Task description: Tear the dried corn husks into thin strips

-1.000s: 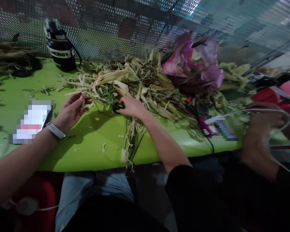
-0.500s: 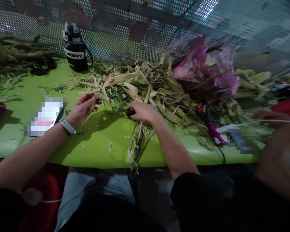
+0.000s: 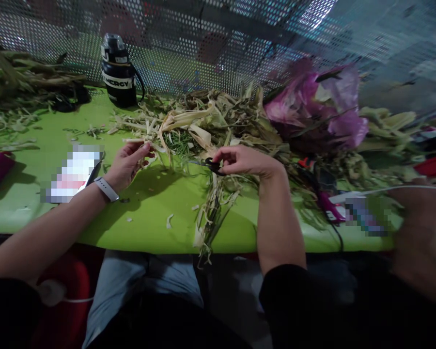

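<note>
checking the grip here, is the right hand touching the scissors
Touching. The head view shows it: the right hand grips the black-handled scissors by the handle end.

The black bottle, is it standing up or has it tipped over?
Standing up: the black bottle has its base on the green table and its clear cap at the top.

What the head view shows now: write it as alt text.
A right hand holds black-handled scissors and a left hand pinches pale plant strips above a lime-green table. Beyond are heaped dried tan leaves, a black bottle and a pink plastic bag.
</note>
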A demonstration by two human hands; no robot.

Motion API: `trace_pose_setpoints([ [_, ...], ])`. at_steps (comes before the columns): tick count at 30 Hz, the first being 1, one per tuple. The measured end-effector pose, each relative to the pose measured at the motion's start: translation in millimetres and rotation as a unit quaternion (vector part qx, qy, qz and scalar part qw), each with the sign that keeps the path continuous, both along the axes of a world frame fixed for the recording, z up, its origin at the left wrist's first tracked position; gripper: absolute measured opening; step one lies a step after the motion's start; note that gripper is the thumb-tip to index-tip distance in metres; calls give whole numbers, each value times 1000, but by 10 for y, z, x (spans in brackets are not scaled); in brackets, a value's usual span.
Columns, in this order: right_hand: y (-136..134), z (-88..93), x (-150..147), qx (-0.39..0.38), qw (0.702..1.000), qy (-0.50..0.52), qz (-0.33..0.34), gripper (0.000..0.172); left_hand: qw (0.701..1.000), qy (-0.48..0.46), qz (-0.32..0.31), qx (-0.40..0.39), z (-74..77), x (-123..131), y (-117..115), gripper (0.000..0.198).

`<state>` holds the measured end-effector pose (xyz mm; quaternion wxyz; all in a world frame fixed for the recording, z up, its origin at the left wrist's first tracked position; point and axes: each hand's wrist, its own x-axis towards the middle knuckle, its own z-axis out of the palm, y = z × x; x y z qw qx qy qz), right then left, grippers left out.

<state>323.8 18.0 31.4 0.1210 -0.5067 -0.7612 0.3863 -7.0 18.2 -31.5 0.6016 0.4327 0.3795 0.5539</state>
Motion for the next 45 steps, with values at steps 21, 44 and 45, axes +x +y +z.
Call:
trace_pose_setpoints([
  [21,-45,20,21,298,866,-340,-215,28,999,-26,35,21,23,1,9,27],
  [44,-117,97,-108,47,993,94,-49,47,991,54,66,99,-11,-13,55,30],
  [45,-100,61,-197,44,994,91,-42,47,992,64,54,99,-12,-2,31,31],
])
